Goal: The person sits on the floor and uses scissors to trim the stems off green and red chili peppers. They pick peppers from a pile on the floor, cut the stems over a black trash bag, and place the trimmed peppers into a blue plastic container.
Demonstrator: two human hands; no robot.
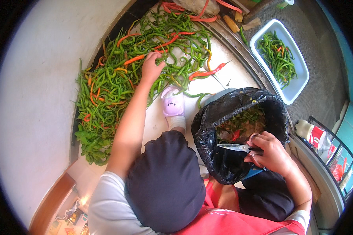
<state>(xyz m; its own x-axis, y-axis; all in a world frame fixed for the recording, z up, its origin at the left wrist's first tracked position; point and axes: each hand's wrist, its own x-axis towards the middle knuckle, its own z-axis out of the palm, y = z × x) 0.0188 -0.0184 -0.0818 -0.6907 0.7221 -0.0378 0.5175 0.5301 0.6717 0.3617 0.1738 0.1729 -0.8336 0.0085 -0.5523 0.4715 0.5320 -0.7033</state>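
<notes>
My left hand [151,69] reaches into a wide heap of long green chili peppers [111,77] on the pale floor. Green chili shows between its thumb and fingers, but whether they grip it is unclear. A few red and orange chilies are mixed in, among them a red chili [209,72] at the heap's right edge. In my right hand [270,154] is a pair of scissors [234,147], blades pointing left over a bin lined with a black plastic bag [204,126]. Green scraps and a red piece lie inside the bin.
A white plastic basin [303,73] holding green chilies stands right, beyond a metal track [238,55]. My foot in a lilac clog [173,106] rests by the heap. A black wire rack [326,132] with a bottle [313,134] is far right; a wall [44,88] bounds the left.
</notes>
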